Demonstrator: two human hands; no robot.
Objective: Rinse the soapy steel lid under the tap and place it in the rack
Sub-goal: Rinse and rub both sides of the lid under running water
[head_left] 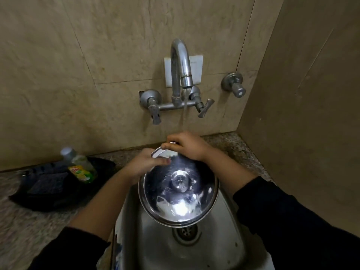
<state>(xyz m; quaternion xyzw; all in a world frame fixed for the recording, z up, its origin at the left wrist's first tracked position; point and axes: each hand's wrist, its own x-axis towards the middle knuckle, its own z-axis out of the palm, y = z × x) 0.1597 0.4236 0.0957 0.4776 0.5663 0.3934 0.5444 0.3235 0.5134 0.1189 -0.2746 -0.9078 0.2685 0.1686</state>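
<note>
i'm mid-rinse, left hand (145,162) and right hand (187,146) both clamped on the steel lid (178,193) under the tap (181,65), so next i'd judge turning it.

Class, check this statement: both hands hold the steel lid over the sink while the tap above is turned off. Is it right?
Not quite. The head view shows the tap running, not off. Both the left hand and right hand do hold the steel lid over the sink.
</note>
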